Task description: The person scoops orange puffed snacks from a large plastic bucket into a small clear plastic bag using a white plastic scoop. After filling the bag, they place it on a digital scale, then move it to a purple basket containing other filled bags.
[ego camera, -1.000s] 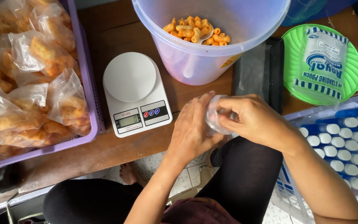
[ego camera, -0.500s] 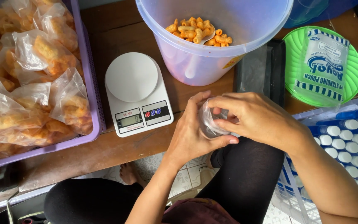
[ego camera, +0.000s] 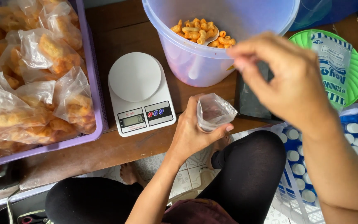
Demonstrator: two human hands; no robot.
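My left hand (ego camera: 191,132) holds a small clear plastic bag (ego camera: 213,111) with its mouth open, just past the wooden table's front edge. My right hand (ego camera: 284,79) is raised above it, fingers pinched and holding nothing I can see, near the clear plastic bucket (ego camera: 195,62). Inside the bucket lie orange curled snacks (ego camera: 201,33) and a white scoop. A white digital kitchen scale (ego camera: 139,93) with a bare round platform stands left of the bag.
A purple crate (ego camera: 98,95) at the left is packed with several filled snack bags (ego camera: 42,83). A green lid with a printed pouch pack (ego camera: 338,66) lies at the right, and a blue crate of white caps (ego camera: 353,141) below it. My legs show under the table.
My right hand has let go of the bag and risen toward the bucket. The bag now stands open in my left hand alone.
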